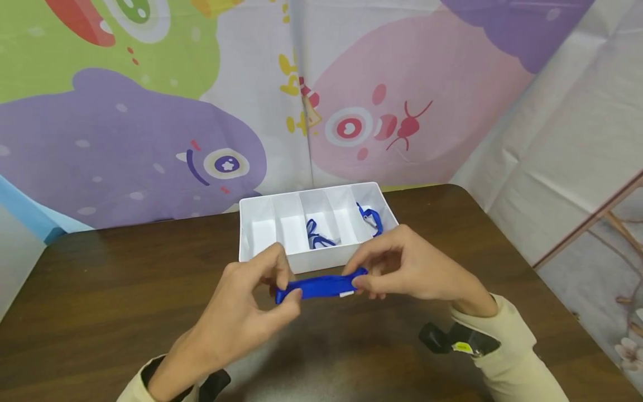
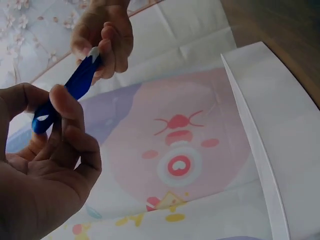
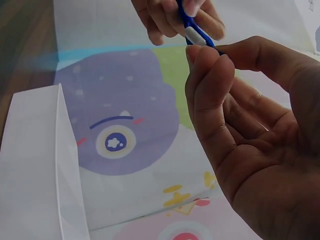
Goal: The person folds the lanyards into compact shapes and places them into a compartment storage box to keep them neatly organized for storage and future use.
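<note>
A blue fabric band point(image 1: 321, 286) is stretched between both hands, above the table and in front of the white box. My left hand point(image 1: 246, 307) pinches one end of it between thumb and fingers. The other end is pinched by my right hand point(image 1: 409, 271). A small white piece point(image 3: 195, 36) shows on the band close to the right fingertips. In the left wrist view the band point(image 2: 80, 80) appears folded into a loop at the left hand's end.
Behind the hands stands a white divided box point(image 1: 321, 259) with several compartments. A thin blue strap point(image 1: 321, 242) lies in a middle compartment, and another blue strap point(image 1: 377, 220) lies in the rightmost one. The brown table point(image 1: 125, 290) meets a cartoon-printed cloth point(image 1: 166, 151) at the back.
</note>
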A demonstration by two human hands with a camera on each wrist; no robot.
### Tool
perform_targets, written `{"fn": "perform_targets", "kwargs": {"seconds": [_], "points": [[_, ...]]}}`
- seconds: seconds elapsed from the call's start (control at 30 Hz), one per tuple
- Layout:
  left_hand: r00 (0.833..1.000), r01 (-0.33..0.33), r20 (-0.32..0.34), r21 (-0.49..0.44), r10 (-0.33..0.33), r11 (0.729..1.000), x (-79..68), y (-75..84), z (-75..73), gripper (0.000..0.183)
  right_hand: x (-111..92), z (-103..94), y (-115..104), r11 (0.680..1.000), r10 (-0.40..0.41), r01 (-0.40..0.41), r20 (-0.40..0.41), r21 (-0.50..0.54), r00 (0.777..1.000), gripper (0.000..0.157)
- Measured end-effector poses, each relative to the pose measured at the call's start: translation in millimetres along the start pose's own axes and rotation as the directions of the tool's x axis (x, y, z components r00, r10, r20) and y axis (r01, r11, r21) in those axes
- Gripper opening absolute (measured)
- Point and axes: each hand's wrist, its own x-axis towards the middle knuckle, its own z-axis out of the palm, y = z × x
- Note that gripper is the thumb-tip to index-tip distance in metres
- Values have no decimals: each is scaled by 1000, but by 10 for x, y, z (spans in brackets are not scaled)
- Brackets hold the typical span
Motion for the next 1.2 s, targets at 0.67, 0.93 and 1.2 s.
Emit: {"fn": "perform_targets", "kwargs": {"seconds": [0.67, 0.93, 1.2], "points": [[881, -74, 396, -425, 259, 902, 15, 86, -257, 36, -46, 5, -30, 996, -87, 84, 91, 36, 992, 24], [886, -199, 342, -331, 314, 922, 28, 26, -176, 21, -8, 93, -12, 999, -26, 28, 102, -19, 994, 20], [840, -174, 433, -356, 327, 918, 21, 49, -144, 16, 9, 196, -65, 991, 11, 4, 109, -137, 994, 15]]}}
